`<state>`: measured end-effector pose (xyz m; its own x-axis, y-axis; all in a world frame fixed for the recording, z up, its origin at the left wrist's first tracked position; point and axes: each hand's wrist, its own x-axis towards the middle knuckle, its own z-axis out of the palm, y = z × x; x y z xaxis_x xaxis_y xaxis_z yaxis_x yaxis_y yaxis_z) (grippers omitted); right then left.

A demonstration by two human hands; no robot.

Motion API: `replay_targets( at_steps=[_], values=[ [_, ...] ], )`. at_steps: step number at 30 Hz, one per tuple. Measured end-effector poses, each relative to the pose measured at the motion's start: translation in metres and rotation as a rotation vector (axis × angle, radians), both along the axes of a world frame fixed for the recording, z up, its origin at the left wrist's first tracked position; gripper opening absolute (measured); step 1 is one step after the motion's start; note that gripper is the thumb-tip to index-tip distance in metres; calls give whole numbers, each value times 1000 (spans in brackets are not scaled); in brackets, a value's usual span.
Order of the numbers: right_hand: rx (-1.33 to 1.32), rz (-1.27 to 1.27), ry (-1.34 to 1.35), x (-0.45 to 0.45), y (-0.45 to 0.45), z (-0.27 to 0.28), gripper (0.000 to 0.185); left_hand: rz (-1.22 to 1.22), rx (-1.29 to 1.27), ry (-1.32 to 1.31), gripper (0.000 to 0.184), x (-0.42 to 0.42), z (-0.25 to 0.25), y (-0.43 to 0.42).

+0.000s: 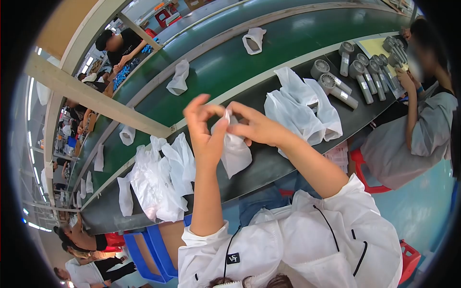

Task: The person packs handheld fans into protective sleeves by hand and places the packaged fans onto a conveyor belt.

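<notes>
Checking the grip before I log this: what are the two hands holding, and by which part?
A white, translucent bag, pinched at its gathered upper end by the left hand and the right hand together.

White jacket [297,235] with elbow-length sleeves [204,235]; black drawcords [364,253]; square black patch [233,258], white lettering; blue jeans [261,201]

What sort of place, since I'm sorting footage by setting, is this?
Probably a factory packing line: white bags lie spaced along what looks like a green conveyor belt, grey handheld fans are grouped on the dark worktop beside it, and a person in grey sits near them.
</notes>
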<state>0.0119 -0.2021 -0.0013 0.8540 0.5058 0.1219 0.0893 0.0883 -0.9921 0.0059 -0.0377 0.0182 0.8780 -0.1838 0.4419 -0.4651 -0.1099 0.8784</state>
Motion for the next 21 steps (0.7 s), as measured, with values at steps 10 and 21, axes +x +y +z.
replay_targets(
  at_steps=[10,21],
  values=[
    [-347,-778,-552,-23,9,-6,54,-72,-232,414,67,-18,-80,-9],
    [-357,-871,-780,-19,16,-5,31,373,264,270,64,-37,-45,-35]
  ],
)
